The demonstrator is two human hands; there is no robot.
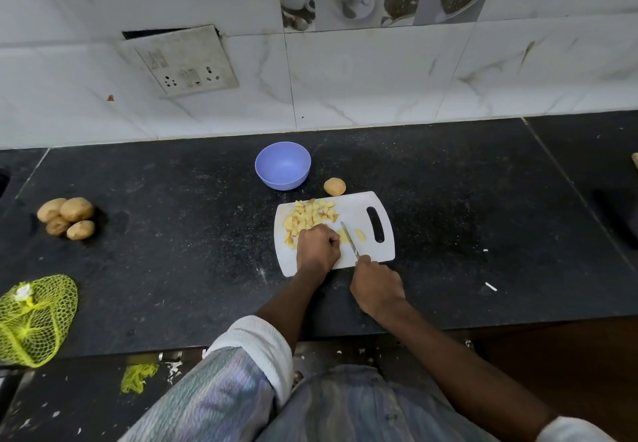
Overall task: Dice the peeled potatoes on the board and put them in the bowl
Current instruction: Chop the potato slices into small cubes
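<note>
A white cutting board lies on the black counter, its handle slot to the right. A heap of diced potato pieces covers its far left part. My left hand presses a potato piece down on the board, fingers curled over it. My right hand grips a knife, whose blade lies beside that piece. One cut slice rests right of the blade. A peeled whole potato sits just beyond the board. The blue bowl stands behind the board and looks empty.
Several unpeeled potatoes lie at the left of the counter. A yellow net bag hangs over the front left edge. A tiled wall with a socket plate closes the back. A dark object is at the right edge.
</note>
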